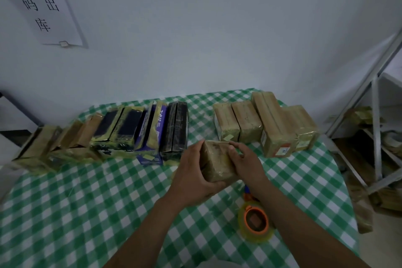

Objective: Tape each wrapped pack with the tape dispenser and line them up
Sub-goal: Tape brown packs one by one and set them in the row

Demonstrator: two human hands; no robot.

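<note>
Holding one tan wrapped pack (pixel 217 162) just above the table, both hands are closed on it in the single head view: the left hand (pixel 195 173) curls round its near left side and underneath, while the right hand (pixel 247 164) clasps its right side with the thumb laid across the top edge. The pack sits over the green checked cloth (pixel 87 202), in the gap between two groups. To the left, a row of packs (pixel 121 135) stands on end, side by side along the back of the table, dark and blue ones among tan ones, with a black pack (pixel 176 128) at the row's right end. To the right stands a cluster of tan packs (pixel 261 124). The tape dispenser (pixel 255 222), with its orange hub and clear roll, lies on the cloth under the right forearm, and neither hand touches it. The pack's skin looks glossy, though whether its tape is finished cannot be told. The step in hand seems to be pressing or checking the wrap. If it is sealed, the next move calls for standing it upright close against the black pack; if not, the right hand must let go and reach back for the dispenser.
</note>
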